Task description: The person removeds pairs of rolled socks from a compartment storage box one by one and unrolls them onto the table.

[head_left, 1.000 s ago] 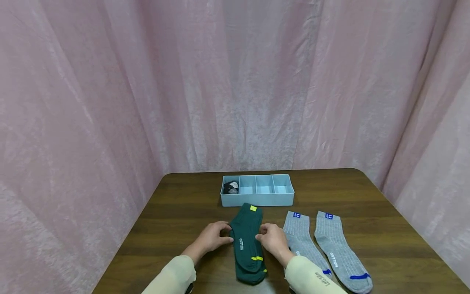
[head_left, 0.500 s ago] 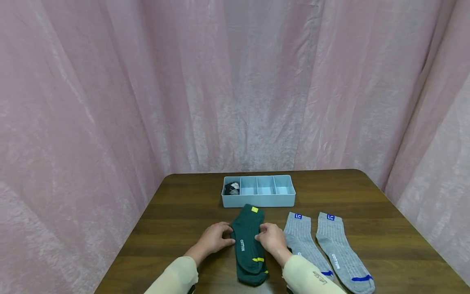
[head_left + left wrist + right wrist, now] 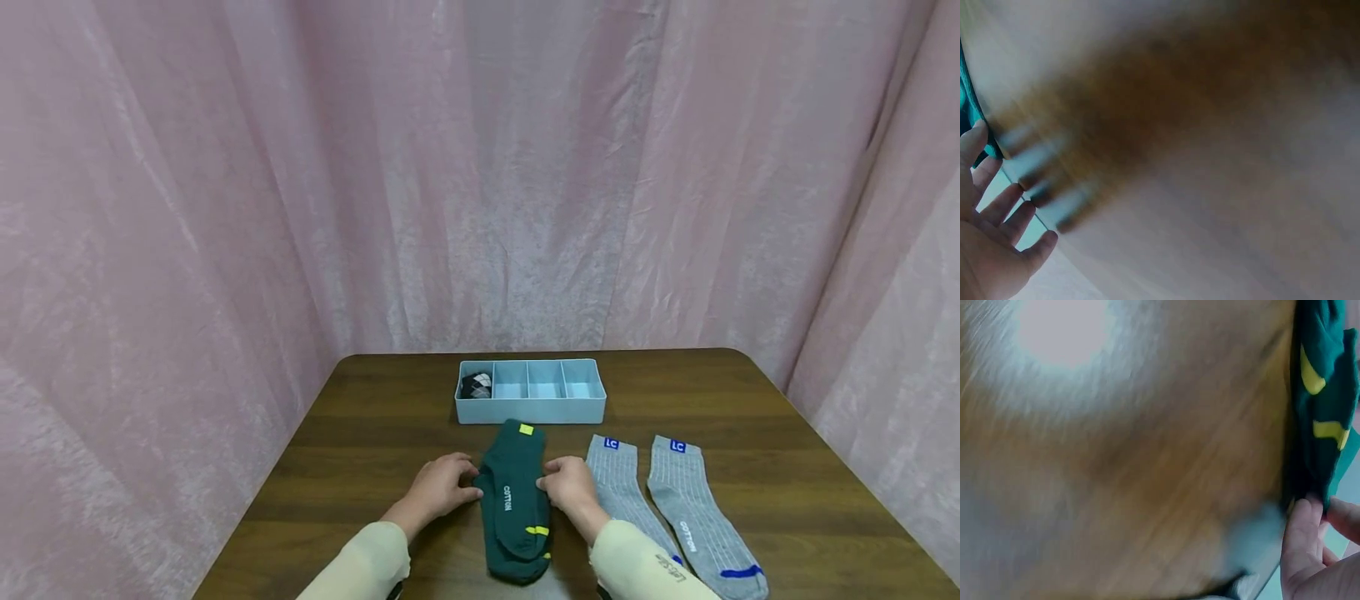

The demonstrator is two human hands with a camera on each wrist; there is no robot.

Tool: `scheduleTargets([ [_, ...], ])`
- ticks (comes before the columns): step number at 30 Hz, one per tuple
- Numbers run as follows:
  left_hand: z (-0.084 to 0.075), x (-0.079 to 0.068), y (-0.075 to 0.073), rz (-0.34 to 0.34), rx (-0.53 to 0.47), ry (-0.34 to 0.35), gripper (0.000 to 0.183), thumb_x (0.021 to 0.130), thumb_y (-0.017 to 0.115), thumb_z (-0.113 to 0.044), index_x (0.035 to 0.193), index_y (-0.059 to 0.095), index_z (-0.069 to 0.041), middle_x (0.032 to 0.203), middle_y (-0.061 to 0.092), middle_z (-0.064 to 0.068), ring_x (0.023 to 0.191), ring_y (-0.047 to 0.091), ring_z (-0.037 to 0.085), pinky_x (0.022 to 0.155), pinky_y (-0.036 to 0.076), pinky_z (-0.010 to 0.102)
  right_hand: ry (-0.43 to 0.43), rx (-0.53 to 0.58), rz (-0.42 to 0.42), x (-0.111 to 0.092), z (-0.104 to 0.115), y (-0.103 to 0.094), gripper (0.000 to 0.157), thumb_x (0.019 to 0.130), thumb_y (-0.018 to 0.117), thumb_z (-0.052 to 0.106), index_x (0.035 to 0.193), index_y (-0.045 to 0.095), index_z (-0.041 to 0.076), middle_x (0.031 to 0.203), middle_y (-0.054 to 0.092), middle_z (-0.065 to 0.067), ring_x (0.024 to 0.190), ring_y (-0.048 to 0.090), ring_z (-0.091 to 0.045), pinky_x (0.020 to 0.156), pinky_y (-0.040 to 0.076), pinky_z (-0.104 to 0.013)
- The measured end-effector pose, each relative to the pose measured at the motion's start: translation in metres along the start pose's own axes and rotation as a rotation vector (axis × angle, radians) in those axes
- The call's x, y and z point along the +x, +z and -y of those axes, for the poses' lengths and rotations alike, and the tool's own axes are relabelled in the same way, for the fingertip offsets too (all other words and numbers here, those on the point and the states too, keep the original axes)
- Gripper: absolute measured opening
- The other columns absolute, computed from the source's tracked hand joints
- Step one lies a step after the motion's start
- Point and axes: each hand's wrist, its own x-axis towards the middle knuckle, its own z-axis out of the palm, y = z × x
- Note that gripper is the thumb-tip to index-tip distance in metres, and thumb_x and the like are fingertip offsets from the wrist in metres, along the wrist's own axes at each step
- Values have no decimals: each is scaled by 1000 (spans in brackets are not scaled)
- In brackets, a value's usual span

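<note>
Two dark green socks with yellow marks lie stacked, the upper green sock (image 3: 517, 492) covering most of the lower green sock (image 3: 517, 570). White "COTTON" lettering shows on the upper one. At their left edge, my left hand (image 3: 441, 487) pinches the fabric of the lower sock between thumb and forefinger, the other fingers spread, as the left wrist view shows. From the right side my right hand (image 3: 570, 486) pinches the edge of the upper sock. In the right wrist view its thumb and fingers (image 3: 1300, 534) close on the green cloth below the yellow marks.
Behind the socks stands a light blue divided box (image 3: 531, 411), a dark argyle sock bundle (image 3: 476, 386) in its leftmost compartment. Two grey socks lie to the right: one grey sock (image 3: 615, 475) partly behind my right forearm, another grey sock (image 3: 693, 512) beyond it. Pink curtains (image 3: 480, 175) surround the wooden table (image 3: 360, 467).
The upper green sock has shifted slightly right with my right hand, uncovering more of the lower sock's left edge. My left hand has stayed nearly in place.
</note>
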Motion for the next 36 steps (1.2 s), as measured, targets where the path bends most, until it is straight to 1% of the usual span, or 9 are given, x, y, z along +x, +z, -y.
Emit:
scheduleTargets([
  [3,0,0,0,-1,11,9,31,89,75,-33,112,74,-12,130,61,12,119,57,31,100,43,55,40,-9,-8,2,-2,-9,28,83,73,0,108,69,-12,97,69,-21,61,62,-16,58,55,-32],
  [6,-2,0,-2,5,10,9,32,89,74,-34,113,73,-12,130,61,12,120,57,31,101,42,55,96,46,12,5,-4,-15,24,85,72,1,105,69,-13,84,67,-15,59,59,-14,57,55,-30],
  [11,-9,1,-5,52,-31,-1,46,89,73,-40,124,69,-10,139,57,10,130,49,32,107,36,56,133,145,51,5,-6,-14,15,91,67,7,88,72,-8,61,51,-2,51,50,-11,51,50,-26],
  [16,-15,2,-3,108,68,74,58,88,73,-46,131,64,-8,143,54,8,135,46,30,109,34,53,108,106,57,0,-7,-12,15,91,67,8,85,71,-5,75,59,-6,56,52,-15,51,50,-29],
  [19,-14,2,-1,116,122,89,60,88,72,-47,134,63,-9,144,53,7,136,45,29,109,35,51,117,87,52,0,-7,-14,13,90,69,8,91,71,-5,82,61,-9,60,54,-16,52,52,-29],
  [23,-11,2,-2,121,134,81,61,88,71,-49,135,63,-10,146,52,6,137,43,28,110,33,51,128,60,47,1,-8,-19,11,88,71,7,91,69,-3,79,58,-9,59,55,-16,51,53,-27],
  [32,-1,0,-8,136,133,70,63,88,69,-53,135,62,-11,147,51,7,138,42,28,111,33,52,78,30,44,-2,-14,-32,10,86,72,4,85,64,-2,70,55,-7,50,52,-12,48,52,-26],
  [34,1,-1,-10,133,128,67,62,88,70,-51,135,63,-10,146,51,7,138,42,29,110,33,53,37,-19,48,-2,-16,-35,14,85,73,4,77,61,0,64,52,-4,46,50,-11,46,49,-25],
  [36,2,-1,-11,133,127,66,62,88,71,-50,135,62,-10,147,51,8,138,42,30,110,33,53,-59,-158,40,-3,-18,-36,23,84,75,6,69,58,3,58,46,-1,46,46,-11,44,45,-26],
])
